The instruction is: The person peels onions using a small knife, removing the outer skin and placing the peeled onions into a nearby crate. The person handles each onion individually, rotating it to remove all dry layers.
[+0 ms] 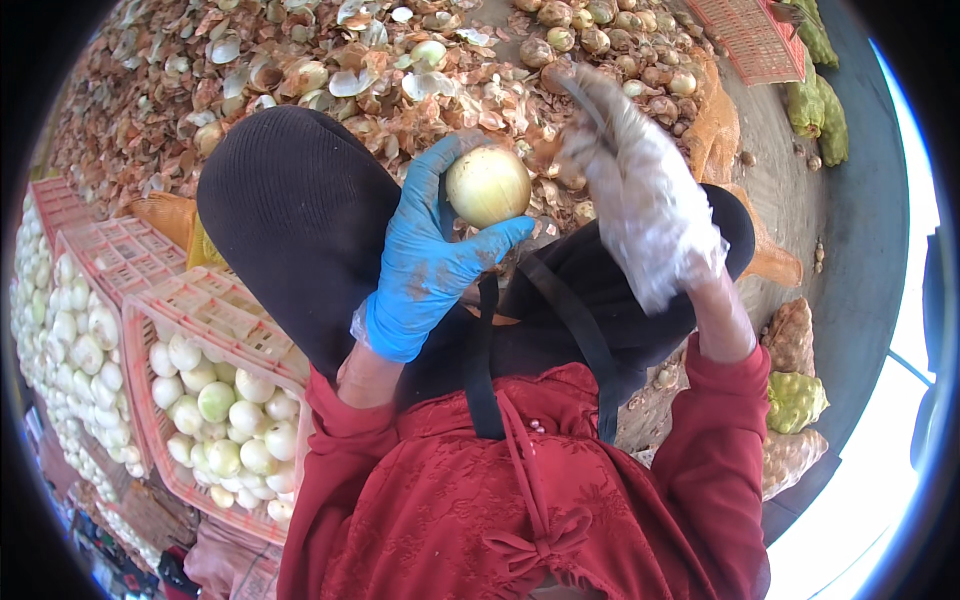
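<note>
My left hand [442, 255], in a dirt-stained blue rubber glove, holds a peeled, pale onion [488, 187] between thumb and fingers, above my lap. To its right, apart from the onion, my right hand [637, 172] is raised in a whitish, soiled glove with a plastic cover, blurred by motion. A dark knife blade [583, 99] sticks out from its fingers towards the upper left. Loose onion skins [315, 90] lie thick on the ground beyond my knees, and unpeeled onions [595, 40] are heaped beyond the right hand.
A pink plastic crate [217, 307] of peeled onions stands at my left, with more peeled onions [67, 337] in crates beside it. An orange mesh sack [705, 127] lies right of the heap. Another crate [754, 37] and green mesh sacks [806, 105] are at the upper right.
</note>
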`<state>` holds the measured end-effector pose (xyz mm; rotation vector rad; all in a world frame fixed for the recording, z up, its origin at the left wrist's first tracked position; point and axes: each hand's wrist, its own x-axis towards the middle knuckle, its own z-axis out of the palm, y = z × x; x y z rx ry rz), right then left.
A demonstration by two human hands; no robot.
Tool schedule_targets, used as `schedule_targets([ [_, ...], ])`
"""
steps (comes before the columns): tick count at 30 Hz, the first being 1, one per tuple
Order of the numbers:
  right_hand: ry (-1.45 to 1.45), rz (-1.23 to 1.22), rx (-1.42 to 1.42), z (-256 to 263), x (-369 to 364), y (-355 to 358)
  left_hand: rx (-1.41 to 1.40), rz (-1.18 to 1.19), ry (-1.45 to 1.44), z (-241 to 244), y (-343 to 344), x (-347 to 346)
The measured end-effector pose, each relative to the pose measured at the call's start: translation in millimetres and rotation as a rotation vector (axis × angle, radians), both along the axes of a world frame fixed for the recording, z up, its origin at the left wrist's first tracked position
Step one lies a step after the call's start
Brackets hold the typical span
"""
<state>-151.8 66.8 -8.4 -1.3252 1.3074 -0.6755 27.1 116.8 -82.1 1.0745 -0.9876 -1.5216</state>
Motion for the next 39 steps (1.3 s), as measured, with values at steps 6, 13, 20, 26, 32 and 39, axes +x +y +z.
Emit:
schedule_targets([
  [6,0.222,0.254,0.004,8,9,29,-0.107,-0.054,-0.083,-10,-3,0],
  [13,0.455,0.290,0.035,-8,9,27,-0.145,-0.014,-0.009,-22,1,-5],
  [20,-0.009,0.201,0.153,-22,-6,61,-0.062,0.036,0.016,-12,-3,-4],
  [26,-0.072,-0.007,0.179,4,-1,48,0.071,0.036,0.073,8,-2,-5],
  [32,-0.129,0.052,0.120,-13,-2,24,0.061,-0.096,0.026,8,3,-1],
  [39,-0.080,0.130,0.091,-37,-12,20,0.037,-0.184,-0.070,-12,4,9],
])
